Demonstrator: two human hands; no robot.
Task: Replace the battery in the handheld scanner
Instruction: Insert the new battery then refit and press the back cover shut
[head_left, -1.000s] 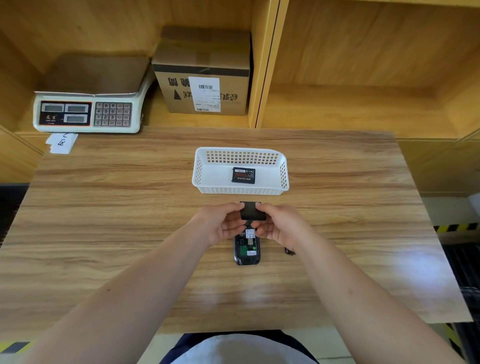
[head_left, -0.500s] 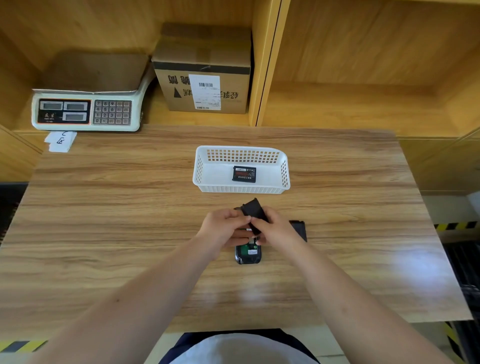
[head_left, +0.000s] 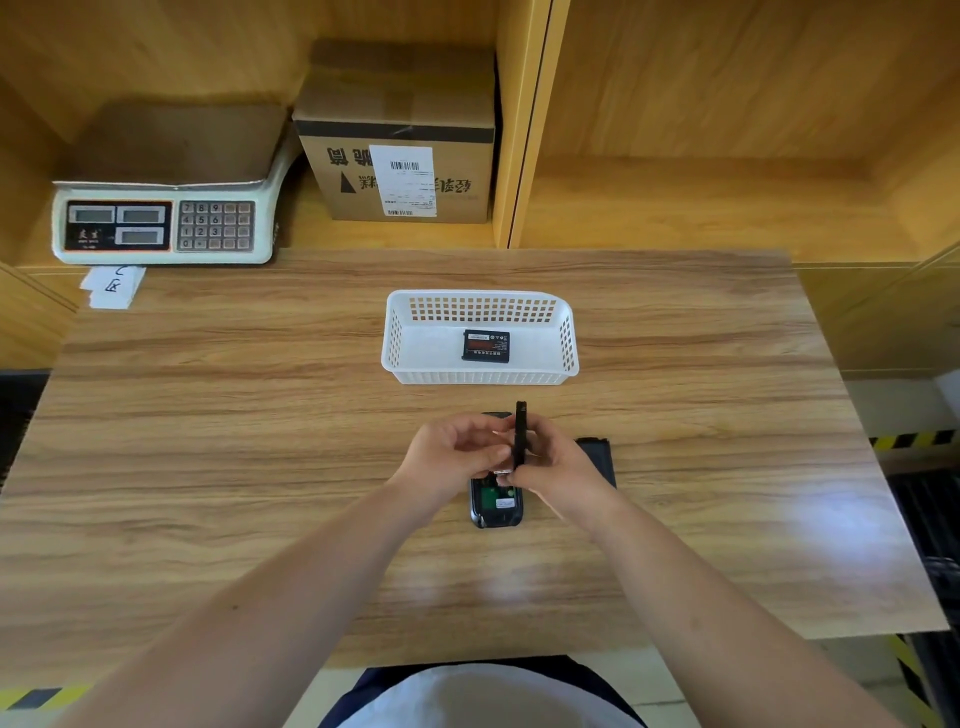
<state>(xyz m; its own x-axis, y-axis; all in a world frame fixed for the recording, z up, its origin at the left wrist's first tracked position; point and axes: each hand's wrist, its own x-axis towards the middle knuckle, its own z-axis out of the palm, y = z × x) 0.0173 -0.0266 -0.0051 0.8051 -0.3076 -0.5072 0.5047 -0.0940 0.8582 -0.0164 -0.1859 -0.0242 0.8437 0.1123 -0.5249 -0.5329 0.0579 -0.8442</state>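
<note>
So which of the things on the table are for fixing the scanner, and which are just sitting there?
For the job:
- scanner, lying open
- black battery, held edge-on in the right hand, left hand beside it
- battery in the white basket
- black cover on the table

Just lying about:
- weighing scale
- cardboard box
- paper notes
</note>
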